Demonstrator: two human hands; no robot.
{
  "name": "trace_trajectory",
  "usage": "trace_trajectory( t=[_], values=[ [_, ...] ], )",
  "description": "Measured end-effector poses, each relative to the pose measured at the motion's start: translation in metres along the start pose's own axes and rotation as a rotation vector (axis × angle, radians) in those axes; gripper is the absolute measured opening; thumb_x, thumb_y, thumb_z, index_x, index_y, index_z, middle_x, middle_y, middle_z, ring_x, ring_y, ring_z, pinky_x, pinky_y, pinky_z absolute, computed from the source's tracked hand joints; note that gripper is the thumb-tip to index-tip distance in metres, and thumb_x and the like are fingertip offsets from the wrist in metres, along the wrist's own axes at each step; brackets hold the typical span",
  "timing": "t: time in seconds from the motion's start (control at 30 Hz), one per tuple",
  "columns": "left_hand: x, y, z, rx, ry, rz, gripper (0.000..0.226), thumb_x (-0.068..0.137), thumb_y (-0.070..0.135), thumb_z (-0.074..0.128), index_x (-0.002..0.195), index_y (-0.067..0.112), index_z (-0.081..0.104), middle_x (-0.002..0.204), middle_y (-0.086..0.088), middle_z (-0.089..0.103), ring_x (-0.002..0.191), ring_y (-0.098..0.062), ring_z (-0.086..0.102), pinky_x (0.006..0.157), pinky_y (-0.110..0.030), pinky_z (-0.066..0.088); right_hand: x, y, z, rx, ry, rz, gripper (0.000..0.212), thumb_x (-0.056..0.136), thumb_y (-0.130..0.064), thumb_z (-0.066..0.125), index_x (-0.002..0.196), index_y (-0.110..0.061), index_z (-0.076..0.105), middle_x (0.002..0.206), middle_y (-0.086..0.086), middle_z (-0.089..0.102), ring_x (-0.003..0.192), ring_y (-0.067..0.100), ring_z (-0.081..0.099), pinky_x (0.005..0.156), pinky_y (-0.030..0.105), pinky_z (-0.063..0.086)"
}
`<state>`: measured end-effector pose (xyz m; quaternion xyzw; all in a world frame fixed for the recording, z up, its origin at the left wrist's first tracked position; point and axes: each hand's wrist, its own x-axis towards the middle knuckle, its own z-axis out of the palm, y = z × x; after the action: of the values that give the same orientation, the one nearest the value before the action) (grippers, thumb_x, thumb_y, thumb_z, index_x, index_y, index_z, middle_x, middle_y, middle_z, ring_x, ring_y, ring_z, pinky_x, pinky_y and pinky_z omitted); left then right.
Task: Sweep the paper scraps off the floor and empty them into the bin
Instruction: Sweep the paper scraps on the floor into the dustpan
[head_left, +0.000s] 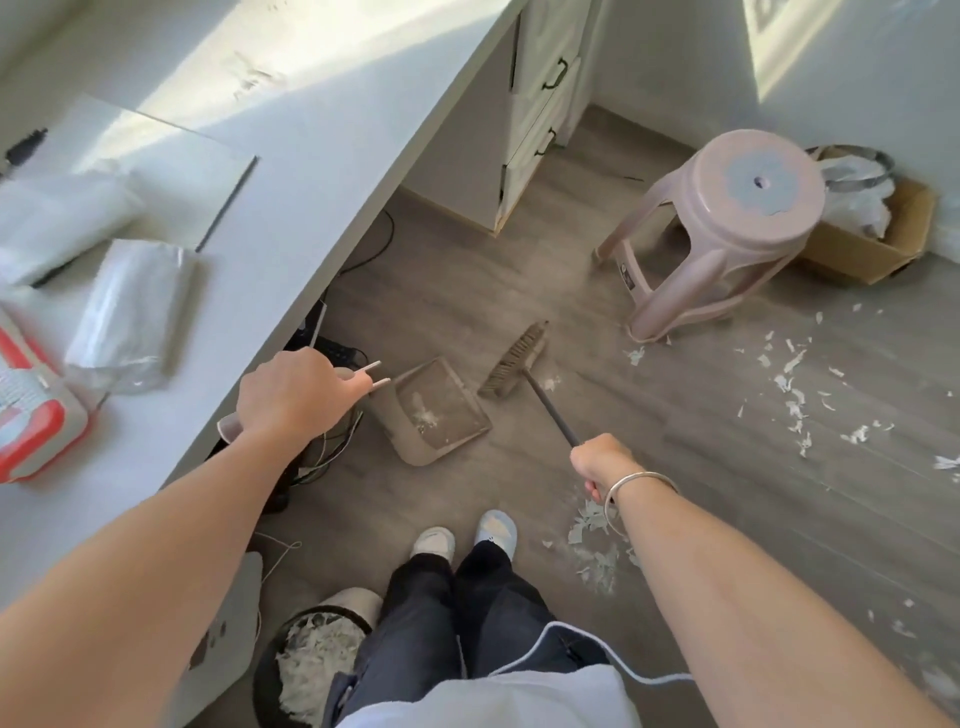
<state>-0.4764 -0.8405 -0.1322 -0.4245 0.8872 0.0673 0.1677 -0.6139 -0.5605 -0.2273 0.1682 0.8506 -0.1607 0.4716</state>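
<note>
Our left hand (291, 395) grips the upright handle of the beige plastic dustpan (441, 410), right hand (602, 462) clamped on the dark-handled broom (514, 358). White paper scraps (795, 395) lie right of the pan; the round black bin (311, 670) sits by our feet. Risk: tilting the pan spills its few scraps.

Grey plank floor (467, 291), dustpan (436, 410), broom head (514, 358), pink stool (727, 228), scattered paper scraps (795, 395), black bin (306, 665)

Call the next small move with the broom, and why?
Probably swing the broom right to the scraps strewn beyond the stool and pull them toward the dustpan. The right hand grips the handle, the left hand holds the pan's, and the pan holds only a few bits.
</note>
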Motion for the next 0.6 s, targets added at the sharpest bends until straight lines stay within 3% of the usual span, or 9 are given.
trace_trajectory(
  t=[0.1,0.2,0.3,0.37,0.43,0.53,0.6],
  values=[
    [0.005,0.011,-0.005,0.011,-0.011,0.077,0.051,0.084,0.057,0.052,0.060,0.014,0.066,0.057,-0.002,0.059,0.054,-0.019,0.055,0.052,-0.027,0.037,-0.010,0.018,-0.006,-0.013,0.011,0.057,0.017,0.085,-0.010,0.042,0.076,-0.005,0.056,0.053,0.008,0.056,0.047,0.022,0.052,0.050,0.022,0.044],
    [0.007,0.024,-0.009,0.025,-0.019,0.144,0.054,0.086,0.059,0.053,0.059,0.012,0.061,0.059,-0.003,0.060,0.057,-0.021,0.058,0.058,-0.028,0.045,-0.017,0.043,-0.008,0.036,0.007,0.127,0.017,0.088,-0.009,0.044,0.074,-0.004,0.051,0.028,0.002,0.046,0.039,0.019,0.051,0.035,0.012,0.036],
    [0.008,0.039,-0.016,0.037,-0.015,0.225,0.051,0.087,0.057,0.053,0.061,0.013,0.061,0.062,-0.003,0.060,0.061,-0.023,0.059,0.062,-0.029,0.044,-0.032,0.068,-0.009,0.024,0.004,0.178,0.025,0.087,-0.008,0.045,0.064,-0.003,0.050,0.024,0.003,0.043,0.031,0.018,0.047,0.043,0.017,0.040],
    [0.005,0.049,-0.017,0.054,-0.013,0.287,0.050,0.087,0.056,0.053,0.061,0.014,0.060,0.062,-0.003,0.060,0.063,-0.025,0.058,0.063,-0.029,0.042,-0.045,0.093,-0.006,0.033,0.010,0.204,0.029,0.090,-0.007,0.043,0.061,-0.003,0.046,0.019,0.001,0.038,0.021,0.015,0.045,0.033,0.016,0.036],
    [0.001,0.057,-0.015,0.056,-0.004,0.346,0.050,0.086,0.056,0.054,0.060,0.014,0.059,0.061,-0.004,0.059,0.061,-0.025,0.058,0.062,-0.029,0.043,-0.053,0.122,0.003,0.079,0.016,0.242,0.021,0.092,-0.008,0.043,0.073,-0.003,0.048,0.020,0.002,0.039,0.021,0.015,0.044,0.029,0.015,0.031],
    [-0.007,0.067,-0.012,0.063,0.009,0.440,0.050,0.086,0.056,0.054,0.060,0.014,0.061,0.059,-0.003,0.060,0.055,-0.022,0.057,0.056,-0.027,0.040,-0.071,0.166,0.024,0.240,0.029,0.324,0.014,0.095,-0.014,0.044,0.100,-0.005,0.053,0.056,0.009,0.049,0.047,0.019,0.051,0.045,0.022,0.036],
    [-0.008,0.069,-0.008,0.070,0.014,0.470,0.051,0.087,0.056,0.054,0.061,0.013,0.062,0.060,-0.003,0.060,0.055,-0.021,0.056,0.056,-0.028,0.038,-0.074,0.185,0.031,0.248,0.037,0.337,0.023,0.097,-0.020,0.044,0.113,-0.006,0.052,0.050,0.008,0.047,0.026,0.013,0.046,0.032,0.015,0.032]
  ],
)
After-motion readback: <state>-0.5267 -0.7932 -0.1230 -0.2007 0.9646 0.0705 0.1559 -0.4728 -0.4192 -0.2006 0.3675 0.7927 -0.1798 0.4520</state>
